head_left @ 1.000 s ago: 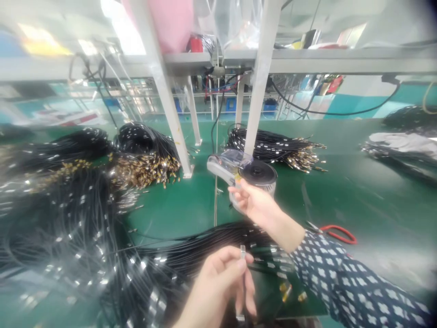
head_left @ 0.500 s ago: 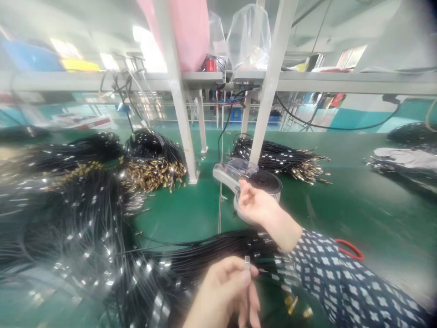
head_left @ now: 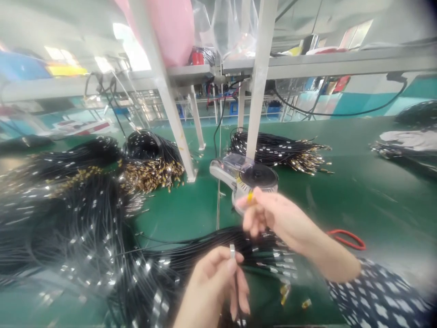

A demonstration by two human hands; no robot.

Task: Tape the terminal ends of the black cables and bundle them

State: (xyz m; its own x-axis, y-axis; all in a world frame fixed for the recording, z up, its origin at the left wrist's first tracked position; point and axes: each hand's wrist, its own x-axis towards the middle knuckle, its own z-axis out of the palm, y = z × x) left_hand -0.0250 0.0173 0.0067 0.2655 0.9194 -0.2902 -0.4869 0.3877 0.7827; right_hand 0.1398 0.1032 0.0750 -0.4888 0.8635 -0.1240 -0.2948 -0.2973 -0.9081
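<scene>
In the head view, my left hand (head_left: 213, 280) is closed on a black cable near the bottom centre. The cable's silver metal connector (head_left: 232, 250) stands up between thumb and forefinger. Above it and to the right, my right hand (head_left: 278, 216) pinches a small yellow piece of tape (head_left: 250, 196). Just behind that hand sits a round tape dispenser (head_left: 221, 171) in white and black, with a clear cover. Beneath both hands runs a bundle of black cables (head_left: 201, 243), its silver ends pointing right.
A large heap of black cables (head_left: 92, 218) covers the left side. Brass-coloured ends (head_left: 153, 173) and another cable bundle (head_left: 273, 148) lie by the white shelf legs (head_left: 256, 91). A red ring (head_left: 348, 239) and small yellow-wrapped pieces (head_left: 284, 291) are on the green table (head_left: 184, 212).
My right hand has pulled back from the tape dispenser toward me, and yellow tape now shows in its fingers. My left hand has shifted slightly left and up with the cable.
</scene>
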